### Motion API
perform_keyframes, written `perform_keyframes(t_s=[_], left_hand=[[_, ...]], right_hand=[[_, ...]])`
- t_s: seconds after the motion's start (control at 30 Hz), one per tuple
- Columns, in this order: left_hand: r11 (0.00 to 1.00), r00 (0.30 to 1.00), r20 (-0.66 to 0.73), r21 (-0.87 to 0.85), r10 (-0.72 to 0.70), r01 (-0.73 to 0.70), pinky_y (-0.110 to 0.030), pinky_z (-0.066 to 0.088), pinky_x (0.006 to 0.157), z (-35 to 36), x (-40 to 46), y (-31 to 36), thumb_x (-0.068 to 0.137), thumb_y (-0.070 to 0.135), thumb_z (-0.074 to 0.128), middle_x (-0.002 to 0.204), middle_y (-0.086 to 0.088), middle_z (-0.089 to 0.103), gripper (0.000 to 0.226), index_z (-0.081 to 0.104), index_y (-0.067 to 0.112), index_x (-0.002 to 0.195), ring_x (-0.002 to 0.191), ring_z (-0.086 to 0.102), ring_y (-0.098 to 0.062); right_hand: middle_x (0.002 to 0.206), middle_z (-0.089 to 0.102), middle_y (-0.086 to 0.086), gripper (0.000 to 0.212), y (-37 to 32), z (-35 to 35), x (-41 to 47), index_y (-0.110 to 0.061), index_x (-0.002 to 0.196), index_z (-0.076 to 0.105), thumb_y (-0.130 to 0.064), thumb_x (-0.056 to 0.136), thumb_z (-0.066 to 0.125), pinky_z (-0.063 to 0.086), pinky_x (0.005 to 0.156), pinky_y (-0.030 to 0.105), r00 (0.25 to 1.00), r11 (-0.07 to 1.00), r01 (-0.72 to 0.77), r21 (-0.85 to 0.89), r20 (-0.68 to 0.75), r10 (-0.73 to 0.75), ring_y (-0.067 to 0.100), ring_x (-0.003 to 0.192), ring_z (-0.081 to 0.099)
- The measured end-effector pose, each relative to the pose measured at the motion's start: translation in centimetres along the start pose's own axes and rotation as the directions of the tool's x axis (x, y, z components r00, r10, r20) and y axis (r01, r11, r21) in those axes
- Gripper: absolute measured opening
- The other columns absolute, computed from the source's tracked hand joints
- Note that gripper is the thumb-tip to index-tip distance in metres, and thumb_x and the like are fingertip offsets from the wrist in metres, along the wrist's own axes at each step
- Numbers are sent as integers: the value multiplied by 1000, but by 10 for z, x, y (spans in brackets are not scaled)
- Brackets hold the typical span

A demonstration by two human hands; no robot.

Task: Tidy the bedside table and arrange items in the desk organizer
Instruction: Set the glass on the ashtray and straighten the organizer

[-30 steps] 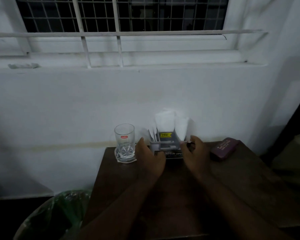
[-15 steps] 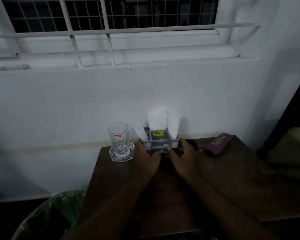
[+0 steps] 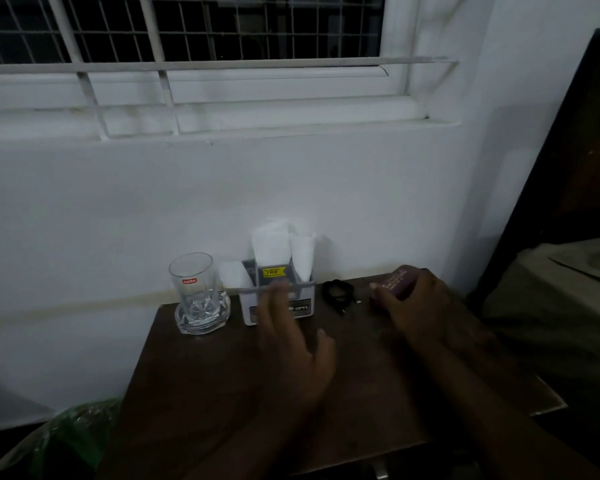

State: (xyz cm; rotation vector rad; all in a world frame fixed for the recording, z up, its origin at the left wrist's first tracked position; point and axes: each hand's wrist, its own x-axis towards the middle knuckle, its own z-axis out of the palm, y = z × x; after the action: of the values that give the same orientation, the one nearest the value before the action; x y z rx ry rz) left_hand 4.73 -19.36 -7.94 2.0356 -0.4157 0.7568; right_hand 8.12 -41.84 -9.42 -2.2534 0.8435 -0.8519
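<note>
Dark wooden table [image 3: 222,393] against the white wall, green-lined bin [image 3: 73,431] at its near left. Organizer [image 3: 278,301] at the far edge, white papers [image 3: 271,245] standing in it; both hands have let go of it since a second ago, so placing looks done. Glass [image 3: 192,289] left of it, on a coaster. Left hand [image 3: 291,344] open, blurred, near the organizer. Right hand [image 3: 413,306] now curls over the maroon case [image 3: 397,280], probably next to tidy. Black cable [image 3: 338,292] lies between
</note>
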Motion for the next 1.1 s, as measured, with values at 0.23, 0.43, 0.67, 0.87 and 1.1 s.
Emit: perform_keyframes(t_s=[0.23,0.43,0.67,0.87,1.1], left_hand=[[990,930,364,-143,60,-8,-13,10,116,66,-8,42,77,9,67,147,-14,38,67,44,2,139,141,31,-22],[994,862,499,-101,92,-47,-16,7,116,92,-15,31,84,13,62,156,-10,26,68,36,4,146,146,21,-18],[994,808,581,-22,100,-107,-18,6,116,106,-11,17,84,19,59,155,-10,32,68,36,6,147,146,23,-20],[981,773,620,30,132,-191,-37,22,119,109,-11,17,87,28,51,148,-7,40,61,39,11,144,140,32,-21],[927,769,618,174,159,-332,-35,18,119,113,-11,18,94,28,28,154,-5,34,57,31,15,150,141,29,-23]], right_hand=[[140,44,13,97,13,5,9,-13,143,36,-66,68,68,35,107,42,979,990,96,-99,187,-76,32,129,42],[127,53,6,77,26,-2,11,-18,138,47,-46,71,70,43,98,36,955,988,147,53,251,-155,26,114,52],[126,56,5,69,31,3,9,-17,134,54,-35,70,71,41,102,37,942,972,209,105,246,-229,25,115,53],[119,56,1,68,30,2,7,-22,129,55,-43,65,61,43,93,33,941,971,212,111,246,-233,22,108,54],[128,56,1,51,28,9,8,-20,126,51,-52,87,43,42,88,33,926,928,363,-83,140,-350,25,116,53]])
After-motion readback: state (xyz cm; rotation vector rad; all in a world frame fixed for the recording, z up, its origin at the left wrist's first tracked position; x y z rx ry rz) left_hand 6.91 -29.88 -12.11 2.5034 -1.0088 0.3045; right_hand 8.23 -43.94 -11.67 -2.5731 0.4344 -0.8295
